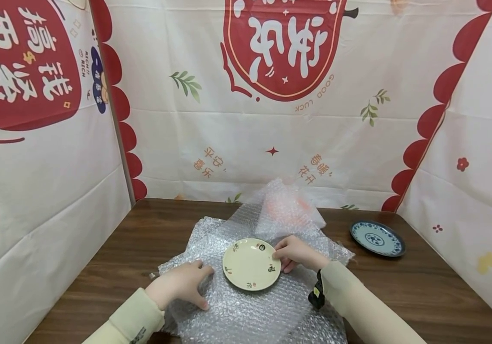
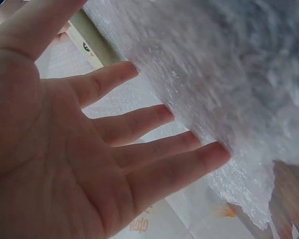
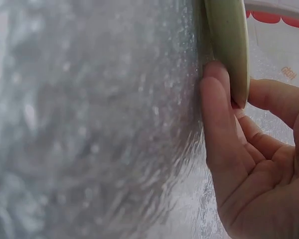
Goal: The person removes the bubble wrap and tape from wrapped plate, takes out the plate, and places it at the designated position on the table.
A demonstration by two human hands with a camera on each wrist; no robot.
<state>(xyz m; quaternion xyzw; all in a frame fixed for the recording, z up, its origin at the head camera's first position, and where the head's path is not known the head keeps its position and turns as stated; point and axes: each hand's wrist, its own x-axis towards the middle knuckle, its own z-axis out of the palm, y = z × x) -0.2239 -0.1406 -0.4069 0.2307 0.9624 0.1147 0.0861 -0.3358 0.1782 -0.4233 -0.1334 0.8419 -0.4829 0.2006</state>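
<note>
On the near side of the counter [image 1: 431,286], bubble wrap [image 1: 246,317] lay in loose, overlapping sheets. The left hand [image 1: 182,284] was at its left part, fingers spread and nearly straight, gripping nothing; whether the tips pressed the film was hard to tell. With no firm hold there, the sheets could have slid or bunched at a tug.

Just beyond, over the middle of the wrap, was the cream plate [image 1: 251,265], face up. The right hand [image 1: 296,253] pinched its right rim, thumb above and fingers tucked beneath, between plate and wrap. That one-sided hold seemed the chief risk: the rim looked smooth, and if the pinch loosened, or the weight of the unsupported left side turned it, the plate could have tipped or dropped. The fingers underneath might also have caught the film and dragged a sheet along.

Farther back, a pinkish thing [image 1: 289,210] showed through a clear covering, too veiled to identify; a pull on the sheets might have shifted it. Off to the right, the blue-patterned plate [image 1: 377,238] lay bare on the counter, where a wide swing of the right arm could have knocked it.
</note>
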